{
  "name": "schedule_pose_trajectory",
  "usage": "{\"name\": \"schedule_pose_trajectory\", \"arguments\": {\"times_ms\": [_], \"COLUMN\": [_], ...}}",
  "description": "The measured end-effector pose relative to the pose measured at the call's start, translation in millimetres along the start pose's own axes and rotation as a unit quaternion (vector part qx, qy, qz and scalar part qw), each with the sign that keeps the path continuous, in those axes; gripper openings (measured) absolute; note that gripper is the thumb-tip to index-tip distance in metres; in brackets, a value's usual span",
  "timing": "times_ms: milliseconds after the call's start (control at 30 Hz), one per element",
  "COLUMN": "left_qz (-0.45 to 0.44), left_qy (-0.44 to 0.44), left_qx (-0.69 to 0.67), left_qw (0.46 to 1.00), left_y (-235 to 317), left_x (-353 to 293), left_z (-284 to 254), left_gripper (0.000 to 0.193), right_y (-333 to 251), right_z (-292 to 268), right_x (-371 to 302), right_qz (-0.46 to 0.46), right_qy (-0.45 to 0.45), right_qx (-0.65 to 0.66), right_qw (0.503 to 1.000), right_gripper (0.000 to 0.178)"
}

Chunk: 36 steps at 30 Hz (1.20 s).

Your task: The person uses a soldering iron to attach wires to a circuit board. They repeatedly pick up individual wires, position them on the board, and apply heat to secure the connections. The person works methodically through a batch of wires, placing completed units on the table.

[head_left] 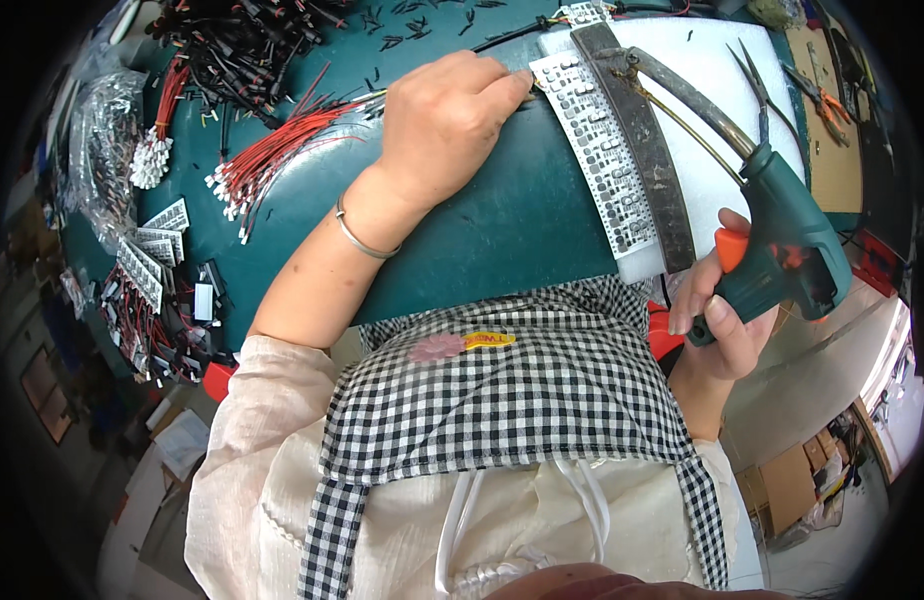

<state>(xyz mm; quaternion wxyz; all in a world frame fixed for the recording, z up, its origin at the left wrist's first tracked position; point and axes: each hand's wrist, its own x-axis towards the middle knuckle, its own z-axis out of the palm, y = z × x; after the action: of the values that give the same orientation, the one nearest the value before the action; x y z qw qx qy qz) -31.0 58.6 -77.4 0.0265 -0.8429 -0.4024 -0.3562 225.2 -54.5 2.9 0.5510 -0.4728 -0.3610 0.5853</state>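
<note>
My left hand [447, 120] is closed in a pinch at the upper left corner of a white circuit board panel [602, 165]. A thin wire seems to be between its fingertips, mostly hidden by the hand. My right hand [727, 310] grips the handle of a green soldering gun [782, 220] with an orange trigger. The gun's tip reaches over the upper end of a dark metal bar [647, 160], near the panel. That bar lies along the panel's right side, and both rest on a white foam sheet [727, 130].
Red wires with white connectors [267, 160] lie left of my left hand. Behind them is a heap of black cables [247, 45]. Small boards [147, 265] and a plastic bag [102, 150] sit at the left. Long-nose pliers [757, 85] and orange-handled cutters [822, 100] lie at the right.
</note>
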Motion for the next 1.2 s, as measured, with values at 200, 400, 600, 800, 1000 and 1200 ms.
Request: {"name": "schedule_pose_trajectory", "arguments": {"times_ms": [200, 400, 600, 800, 1000, 1200], "left_qz": [-0.004, -0.038, -0.107, -0.164, -0.033, -0.231], "left_qy": [-0.022, -0.098, 0.012, 0.103, 0.157, 0.108], "left_qx": [-0.003, 0.031, 0.048, 0.235, 0.259, -0.379], "left_qw": [1.0, 0.994, 0.993, 0.953, 0.953, 0.889], "left_y": [0.0, 9.9, -21.7, -89.1, -106.4, -16.8], "left_x": [0.4, 5.2, 20.1, 54.3, 70.9, 79.1], "left_z": [-9.2, -16.5, -62.6, -119.4, -126.7, -101.9], "left_gripper": [0.015, 0.013, 0.018, 0.035, 0.021, 0.018], "right_y": [-1.9, 0.3, -1.0, -0.6, -2.9, -7.2], "right_z": [-0.7, -11.9, -19.7, -20.0, -10.0, -6.6], "right_x": [-1.0, -1.9, 0.4, 1.5, -1.0, 4.3], "right_qz": [-0.006, -0.047, -0.063, -0.062, -0.053, -0.063], "right_qy": [0.002, -0.033, -0.029, -0.019, -0.021, -0.024], "right_qx": [0.016, 0.014, 0.009, 0.011, 0.038, 0.029], "right_qw": [1.0, 0.998, 0.998, 0.998, 0.998, 0.997], "right_gripper": [0.073, 0.068, 0.068, 0.068, 0.067, 0.069]}}
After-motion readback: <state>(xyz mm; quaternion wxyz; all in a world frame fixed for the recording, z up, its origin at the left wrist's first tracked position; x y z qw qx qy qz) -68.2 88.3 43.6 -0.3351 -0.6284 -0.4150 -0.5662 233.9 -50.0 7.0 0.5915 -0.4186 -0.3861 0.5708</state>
